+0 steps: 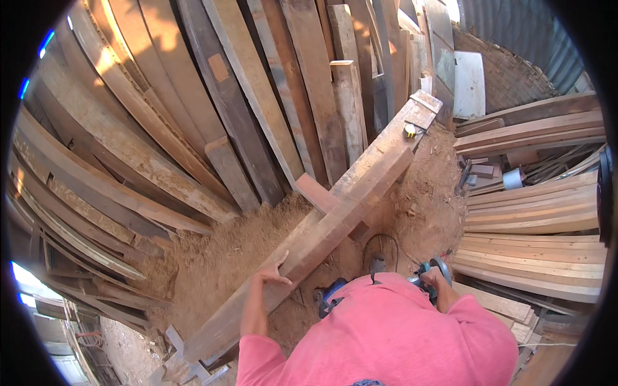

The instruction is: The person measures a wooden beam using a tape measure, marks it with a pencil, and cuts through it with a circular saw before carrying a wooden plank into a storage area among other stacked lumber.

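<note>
A long thick wooden beam (347,199) runs diagonally from lower left to upper right above a sawdust floor. My left hand (270,275) rests flat on the beam's near side, fingers spread. My right hand (436,278) grips the handle of a blue-green circular saw (430,269), held low to the right of the beam. A second power tool with a blue body (331,293) lies on the ground by my chest. My pink sleeves fill the bottom of the view.
Many weathered planks (212,109) lean against the wall behind the beam. Stacked boards (534,219) lie on the right. A short reddish board (318,196) crosses under the beam. A small yellow tape measure (409,130) sits near the beam's far end. A black cord (381,248) loops on the sawdust.
</note>
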A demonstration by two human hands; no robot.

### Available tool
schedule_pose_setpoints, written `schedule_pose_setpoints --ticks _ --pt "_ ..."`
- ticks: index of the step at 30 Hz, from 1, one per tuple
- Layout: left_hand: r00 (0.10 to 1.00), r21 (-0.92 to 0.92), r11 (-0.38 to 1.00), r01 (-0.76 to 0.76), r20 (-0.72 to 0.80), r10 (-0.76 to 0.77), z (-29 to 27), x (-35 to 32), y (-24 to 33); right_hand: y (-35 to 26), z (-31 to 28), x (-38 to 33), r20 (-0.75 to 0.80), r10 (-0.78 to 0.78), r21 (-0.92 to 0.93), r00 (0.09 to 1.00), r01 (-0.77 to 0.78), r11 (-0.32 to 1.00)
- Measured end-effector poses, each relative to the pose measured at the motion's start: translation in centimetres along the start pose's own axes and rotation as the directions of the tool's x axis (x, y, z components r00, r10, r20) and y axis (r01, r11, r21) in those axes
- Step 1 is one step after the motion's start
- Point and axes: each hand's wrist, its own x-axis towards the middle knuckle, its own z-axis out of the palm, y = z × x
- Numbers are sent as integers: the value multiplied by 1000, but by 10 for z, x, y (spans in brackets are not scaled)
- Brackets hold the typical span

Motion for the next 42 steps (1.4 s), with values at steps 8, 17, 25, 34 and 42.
schedule_pose_setpoints --ticks 8,17,25,34,42 --pt "836 224 872 434 -461 -298 -31 -43 70 -25 13 18 21 -36 -113 999 38 993" --pt "906 216 908 359 -313 -284 -57 -20 25 -94 27 -22 87 -124 -265 989 143 954" --pt "967 -205 949 241 -31 -253 -36 3 -50 -119 31 -47 48 -229 -357 972 230 905" --pt "853 -111 953 282 -425 -302 -13 9 -20 -91 63 28 189 -367 -313 911 410 857" --pt "766 239 899 367 -626 -147 34 -61 37 -145 55 38 222 -333 -359 916 395 846"
